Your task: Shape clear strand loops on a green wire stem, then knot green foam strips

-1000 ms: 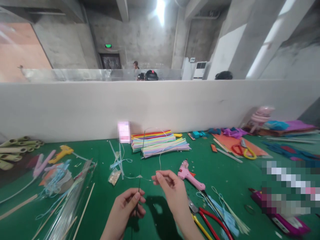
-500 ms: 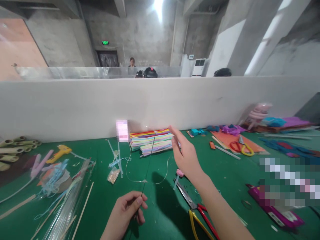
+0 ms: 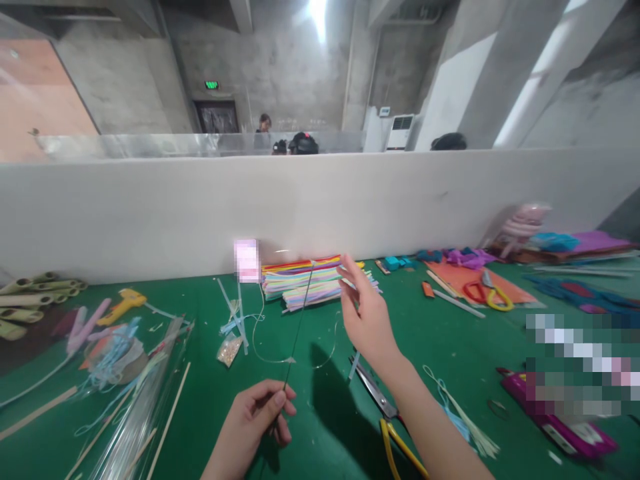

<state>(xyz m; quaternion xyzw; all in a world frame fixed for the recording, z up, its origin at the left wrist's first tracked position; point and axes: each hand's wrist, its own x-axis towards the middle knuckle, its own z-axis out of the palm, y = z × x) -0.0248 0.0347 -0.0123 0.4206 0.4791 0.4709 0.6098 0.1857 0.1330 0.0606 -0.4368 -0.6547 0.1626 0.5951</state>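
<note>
My left hand pinches a thin dark rod between thumb and fingers. The rod leans slightly right as it rises. A clear, thin line curves around the rod in a wide arc, with a small whitish piece where they cross. My right hand is raised to the right of the rod, fingers apart and partly bent; nothing shows in it. Beyond it lies a bundle of coloured pipe cleaners. Under my right forearm are scissors and yellow-handled pliers, both partly covered.
A white partition closes the table's far side. To the left are a yellow glue gun, clear plastic wrap and a bag of beads. Scissors on orange sheets and a purple pouch lie right. People's heads show behind the partition.
My right hand has turned slightly and its fingers have spread and bent a little. Pale strands beside my right forearm have come into view. My left hand keeps its hold on the rod.
</note>
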